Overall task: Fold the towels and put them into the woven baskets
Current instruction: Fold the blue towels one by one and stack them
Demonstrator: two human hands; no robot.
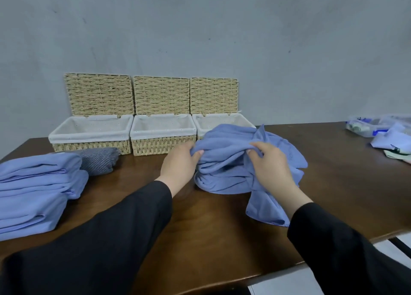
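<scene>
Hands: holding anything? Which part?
Both grip the crumpled towel: left hand pinches its left upper fold, right hand pinches a top fold.

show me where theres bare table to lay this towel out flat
Bare wood lies near the front edge, between the folded stack and the crumpled towel both hands grip, and right of that towel up to the clutter. The strip before the baskets is crowded by a grey cloth.
</scene>
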